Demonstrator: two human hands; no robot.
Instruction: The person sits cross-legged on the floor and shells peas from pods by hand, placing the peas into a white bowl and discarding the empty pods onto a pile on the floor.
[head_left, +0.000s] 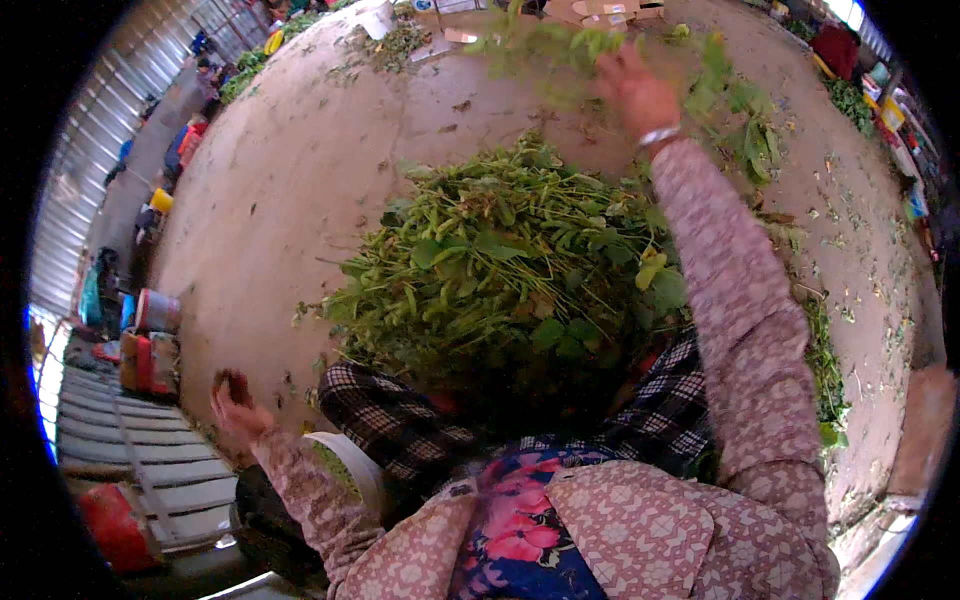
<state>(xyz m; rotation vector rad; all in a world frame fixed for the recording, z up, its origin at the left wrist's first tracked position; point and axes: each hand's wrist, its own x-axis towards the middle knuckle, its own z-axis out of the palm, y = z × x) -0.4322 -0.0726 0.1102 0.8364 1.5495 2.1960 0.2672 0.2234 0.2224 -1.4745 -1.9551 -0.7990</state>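
A big heap of green bean plants with pods, stems and leaves (495, 262) lies on the floor in front of my knees. Beyond its far right side my right hand (637, 90) reaches out at a blurred leafy stem (559, 49); whether the fingers hold it, I cannot tell. More loose leaves (757, 142) are to the right of that wrist. Out to the left, my left hand (238, 409) is raised with fingers curled apart and nothing visible in it. Near my left forearm stands a white bucket (360, 461) with green pods inside, partly hidden by the sleeve.
Stripped stems (829, 367) lie right of my right arm. A white bucket (376, 21) and flattened cardboard (592, 11) are at the far side. Containers (154, 337) stand at the left wall, where people (187, 142) sit farther off. Leaf scraps dot the concrete floor.
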